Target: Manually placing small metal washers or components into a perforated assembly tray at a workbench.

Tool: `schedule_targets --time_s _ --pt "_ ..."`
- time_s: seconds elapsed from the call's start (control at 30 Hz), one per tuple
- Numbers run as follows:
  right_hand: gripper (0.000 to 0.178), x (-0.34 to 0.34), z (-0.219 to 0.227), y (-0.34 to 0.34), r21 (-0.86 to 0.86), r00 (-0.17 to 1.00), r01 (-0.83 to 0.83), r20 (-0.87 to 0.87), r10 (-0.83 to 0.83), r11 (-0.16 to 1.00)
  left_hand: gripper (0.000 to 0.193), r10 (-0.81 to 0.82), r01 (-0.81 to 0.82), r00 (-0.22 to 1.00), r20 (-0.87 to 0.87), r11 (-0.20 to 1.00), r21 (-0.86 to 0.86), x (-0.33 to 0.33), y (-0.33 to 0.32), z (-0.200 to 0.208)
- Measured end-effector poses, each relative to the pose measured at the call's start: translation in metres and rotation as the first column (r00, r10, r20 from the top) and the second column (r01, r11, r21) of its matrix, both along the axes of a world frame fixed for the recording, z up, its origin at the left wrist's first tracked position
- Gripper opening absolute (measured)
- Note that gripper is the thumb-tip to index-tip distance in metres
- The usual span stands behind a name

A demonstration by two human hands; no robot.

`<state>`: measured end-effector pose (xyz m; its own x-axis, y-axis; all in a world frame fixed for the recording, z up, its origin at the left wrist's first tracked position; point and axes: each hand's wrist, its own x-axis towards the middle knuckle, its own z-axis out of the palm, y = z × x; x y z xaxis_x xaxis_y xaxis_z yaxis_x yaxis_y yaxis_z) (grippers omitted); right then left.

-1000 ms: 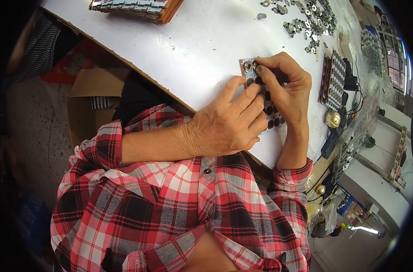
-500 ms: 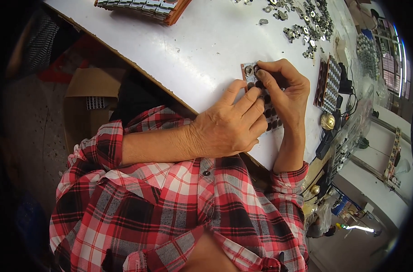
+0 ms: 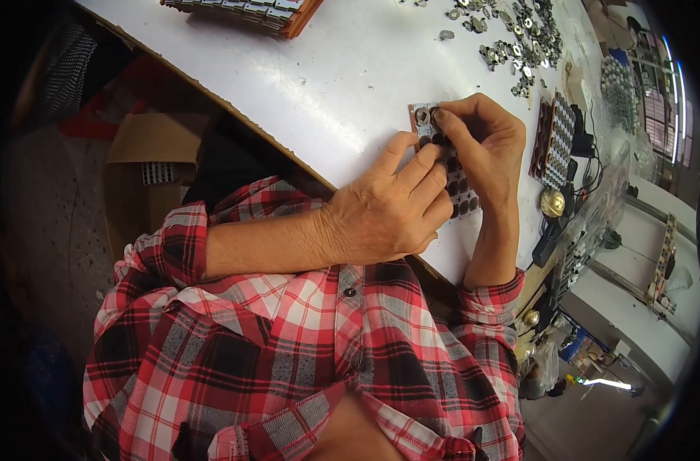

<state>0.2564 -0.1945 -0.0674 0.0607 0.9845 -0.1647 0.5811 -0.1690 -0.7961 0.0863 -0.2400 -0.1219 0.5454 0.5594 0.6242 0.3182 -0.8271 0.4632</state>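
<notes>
A narrow panel [image 3: 464,201] of small boards lies on the white table, with rows of dark round pieces on it and a reddish-brown edge. My left hand [image 3: 388,201] rests across it from the left, back upward, its fingers apart and their tips touching the panel. At the panel's far end, my right hand [image 3: 484,142] is closed in a pinch, thumb and index finger on a small round metal disc [image 3: 434,115]. Just left of that pinch another metal disc [image 3: 421,116] sits on the panel. The fingers partly cover the panel's middle.
Loose small metal pieces [image 3: 523,38] are scattered at the far right of the table [image 3: 288,84]. A stack of panels [image 3: 250,14] lies at the far left. More panels [image 3: 557,142], a gold round object [image 3: 552,203] and black cables are at the right. A cardboard box [image 3: 146,142] stands below the left edge.
My right thumb and index finger have shifted very slightly at the panel's far end. My left hand has stayed almost still.
</notes>
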Motion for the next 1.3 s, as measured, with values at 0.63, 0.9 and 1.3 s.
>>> schedule_targets --time_s 0.63,0.9,1.3 --pt "0.009 0.002 0.001 0.003 -0.010 0.999 0.024 -0.043 -0.024 1.000 0.039 -0.021 0.020 0.999 -0.043 0.999 -0.027 -0.003 0.000 -0.001" --pt "0.012 0.005 -0.007 -0.004 0.068 0.998 0.051 -0.047 -0.047 0.996 0.038 -0.014 0.014 0.999 -0.029 1.000 -0.021 -0.001 -0.001 -0.003" --pt "0.009 0.007 0.006 0.006 -0.088 0.996 0.060 -0.057 -0.065 0.994 0.032 0.013 -0.013 0.998 -0.062 1.000 0.006 -0.002 -0.002 -0.001"
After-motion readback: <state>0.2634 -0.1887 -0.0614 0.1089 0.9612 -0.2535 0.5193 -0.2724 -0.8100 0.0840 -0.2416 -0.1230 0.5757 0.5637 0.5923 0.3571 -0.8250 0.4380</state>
